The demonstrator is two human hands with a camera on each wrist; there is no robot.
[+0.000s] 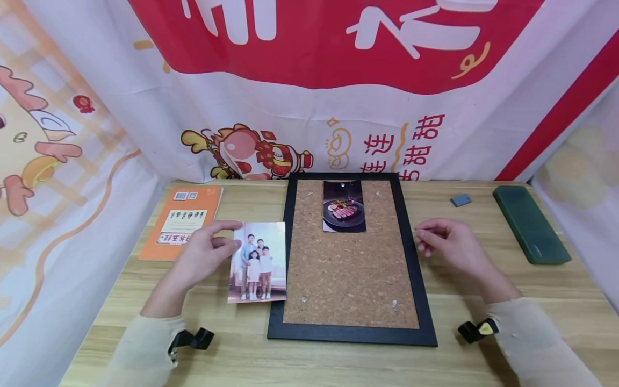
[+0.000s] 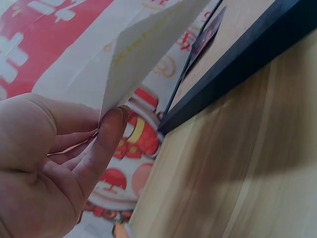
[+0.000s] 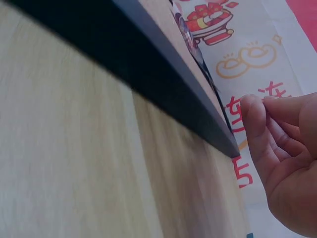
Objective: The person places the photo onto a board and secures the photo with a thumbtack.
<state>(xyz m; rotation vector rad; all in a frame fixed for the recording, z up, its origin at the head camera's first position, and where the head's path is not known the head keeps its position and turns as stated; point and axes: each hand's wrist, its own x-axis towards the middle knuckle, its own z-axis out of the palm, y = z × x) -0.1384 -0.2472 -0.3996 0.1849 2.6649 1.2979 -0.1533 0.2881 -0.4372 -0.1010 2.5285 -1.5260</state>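
Note:
My left hand (image 1: 205, 252) pinches the left edge of a family photo (image 1: 253, 263) between thumb and fingers. The print overlaps the left side of a black-framed cork board (image 1: 353, 269) in the head view; its pale back (image 2: 133, 64) faces the left wrist camera. Pinned near the board's top is a photo of a steak dish (image 1: 344, 207), with a small pin (image 1: 343, 185) at its upper edge. Several clear pins (image 1: 394, 305) sit toward the board's corners. Beside the right frame edge, my right hand (image 1: 452, 242) has curled fingers, thumb and index tips together, with no object visible between them.
An orange book (image 1: 159, 228) lies at the left of the wooden table (image 1: 232, 355). To the right are a small blue-grey block (image 1: 461, 200) and a dark green case (image 1: 529, 226). A printed cloth (image 1: 309, 118) hangs behind the table.

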